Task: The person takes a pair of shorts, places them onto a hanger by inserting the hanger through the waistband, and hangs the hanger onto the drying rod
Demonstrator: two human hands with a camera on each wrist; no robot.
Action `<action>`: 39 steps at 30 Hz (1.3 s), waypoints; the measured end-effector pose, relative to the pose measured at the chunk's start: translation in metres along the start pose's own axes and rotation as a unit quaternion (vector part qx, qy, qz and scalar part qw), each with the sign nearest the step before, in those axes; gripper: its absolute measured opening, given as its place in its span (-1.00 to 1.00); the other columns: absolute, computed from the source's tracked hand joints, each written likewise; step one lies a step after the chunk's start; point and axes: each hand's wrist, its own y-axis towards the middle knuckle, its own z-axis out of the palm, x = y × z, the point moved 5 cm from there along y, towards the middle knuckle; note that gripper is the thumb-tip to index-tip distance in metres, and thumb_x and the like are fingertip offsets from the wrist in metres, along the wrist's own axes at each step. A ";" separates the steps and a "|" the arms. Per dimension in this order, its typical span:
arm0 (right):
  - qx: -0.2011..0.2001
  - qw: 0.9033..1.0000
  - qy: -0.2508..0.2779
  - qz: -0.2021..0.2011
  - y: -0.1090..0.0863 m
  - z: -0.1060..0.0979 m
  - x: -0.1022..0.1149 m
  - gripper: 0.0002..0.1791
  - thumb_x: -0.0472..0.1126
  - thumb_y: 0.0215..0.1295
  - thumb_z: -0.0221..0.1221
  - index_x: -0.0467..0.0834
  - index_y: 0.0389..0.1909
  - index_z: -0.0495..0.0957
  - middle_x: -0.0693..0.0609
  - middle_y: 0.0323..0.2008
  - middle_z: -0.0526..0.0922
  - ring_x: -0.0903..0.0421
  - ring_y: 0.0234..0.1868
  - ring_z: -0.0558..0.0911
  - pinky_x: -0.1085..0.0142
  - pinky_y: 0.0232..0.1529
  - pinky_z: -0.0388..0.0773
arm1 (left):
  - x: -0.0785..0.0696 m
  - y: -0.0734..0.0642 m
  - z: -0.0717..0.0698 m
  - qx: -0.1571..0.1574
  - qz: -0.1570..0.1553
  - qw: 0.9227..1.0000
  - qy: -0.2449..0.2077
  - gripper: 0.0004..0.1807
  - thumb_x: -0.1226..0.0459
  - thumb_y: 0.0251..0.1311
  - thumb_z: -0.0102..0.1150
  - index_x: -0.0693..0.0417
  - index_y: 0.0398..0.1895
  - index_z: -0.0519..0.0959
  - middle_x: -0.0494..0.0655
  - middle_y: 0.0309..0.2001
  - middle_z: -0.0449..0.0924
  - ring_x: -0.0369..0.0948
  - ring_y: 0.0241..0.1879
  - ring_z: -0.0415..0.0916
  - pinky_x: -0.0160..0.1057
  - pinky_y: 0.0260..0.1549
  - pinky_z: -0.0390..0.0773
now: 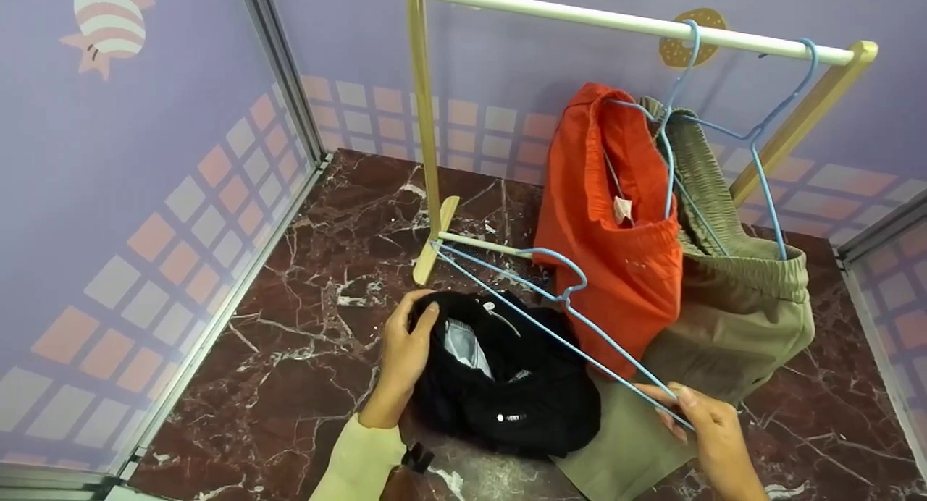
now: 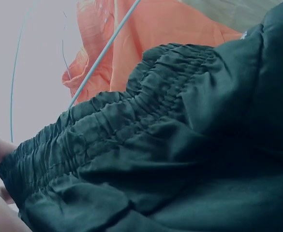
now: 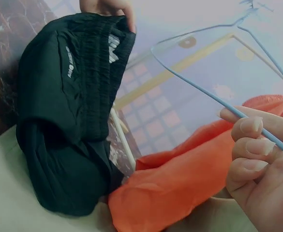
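In the head view a pair of black shorts is bunched over the floor, its elastic waistband spread and a pale label inside. My left hand grips the waistband at its left side, thumb on top; the left wrist view shows the fingers pinching the band's edge. With my right hand I hold a blue wire hanger by one end. The hanger slants over the shorts, hook upward, its far end beyond the waistband. In the right wrist view, fingers curl round the hanger's wire.
A white-and-wood clothes rack stands behind. Orange shorts and khaki elastic-waist trousers hang from it on blue hangers, close to my right hand. Khaki fabric extends beneath the black shorts. Patterned panels enclose the marbled floor.
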 end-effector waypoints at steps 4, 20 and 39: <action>0.000 0.999 -0.015 0.030 -0.003 -0.005 0.000 -0.54 -0.48 0.50 -0.35 -0.55 -0.12 0.57 -0.09 -0.63 0.36 0.01 -0.65 0.21 0.24 -0.67 0.15 | 0.001 0.000 -0.001 -0.003 0.002 1.000 0.008 -0.78 0.26 0.31 0.13 -0.06 -0.02 0.64 -0.11 -0.01 0.66 -0.19 0.05 0.52 -0.18 0.11 0.40; 0.059 0.995 0.076 0.006 -0.009 -0.025 0.002 -0.40 -0.57 0.45 -0.48 -0.42 -0.06 0.61 0.12 -0.33 0.74 0.04 -0.68 0.16 0.24 -0.69 0.06 | 0.003 0.000 -0.005 -0.044 -0.015 0.998 0.037 -0.75 0.20 0.34 0.10 -0.18 0.02 0.65 0.02 -0.15 0.53 -0.18 -0.21 0.34 -0.21 -0.11 0.29; 0.162 0.981 0.062 0.081 -0.018 -0.047 0.006 -0.31 -0.53 0.47 -0.52 -0.10 0.04 0.62 0.16 -0.05 0.72 -0.03 -0.61 0.17 0.18 -0.71 0.02 | 0.000 0.000 -0.004 -0.034 0.005 0.998 0.056 -0.77 0.14 0.36 0.08 -0.16 -0.02 0.66 -0.01 -0.27 0.44 -0.20 -0.33 0.27 -0.22 -0.21 0.27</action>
